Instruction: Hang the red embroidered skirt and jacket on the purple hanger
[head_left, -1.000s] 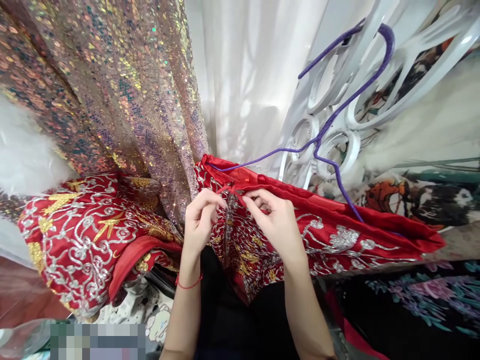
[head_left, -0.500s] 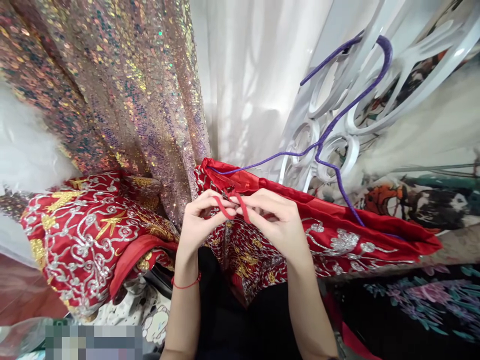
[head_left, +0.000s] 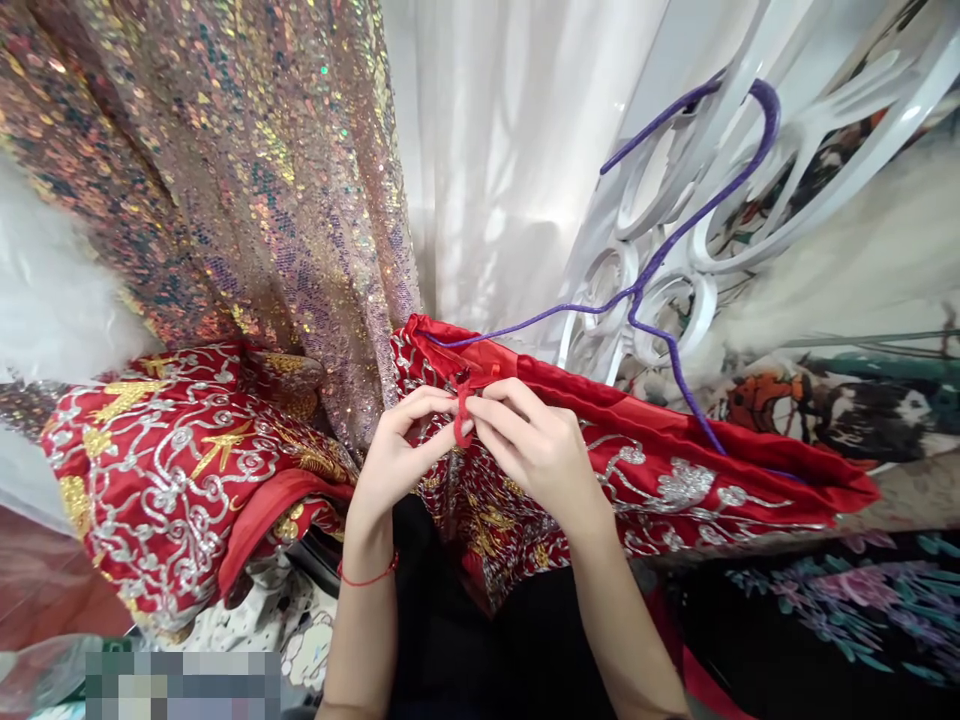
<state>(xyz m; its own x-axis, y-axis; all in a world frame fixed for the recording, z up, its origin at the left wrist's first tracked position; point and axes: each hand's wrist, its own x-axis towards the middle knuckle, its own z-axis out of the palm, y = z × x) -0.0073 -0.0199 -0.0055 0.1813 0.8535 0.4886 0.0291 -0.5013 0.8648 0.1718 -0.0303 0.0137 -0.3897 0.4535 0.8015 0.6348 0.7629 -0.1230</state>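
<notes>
A red garment [head_left: 675, 470] with silver and gold embroidery lies spread in front of me, on a purple hanger [head_left: 679, 235]. My left hand [head_left: 401, 450] and my right hand [head_left: 529, 440] meet at its neck. Both pinch a thin red cord loop [head_left: 461, 410] between fingertips, the fingers touching. A red string bracelet is on my left wrist.
A sequined iridescent fabric [head_left: 225, 180] hangs at the left and a white sheer curtain [head_left: 495, 150] behind. A white ornate metal frame [head_left: 675, 200] stands at the right, with floral printed cloth [head_left: 825, 400] beyond. More red embroidered cloth [head_left: 165, 460] lies at the left.
My hands have drawn together at the garment's neck; the red cord, spread between the fingers before, now stands as one short loop between them.
</notes>
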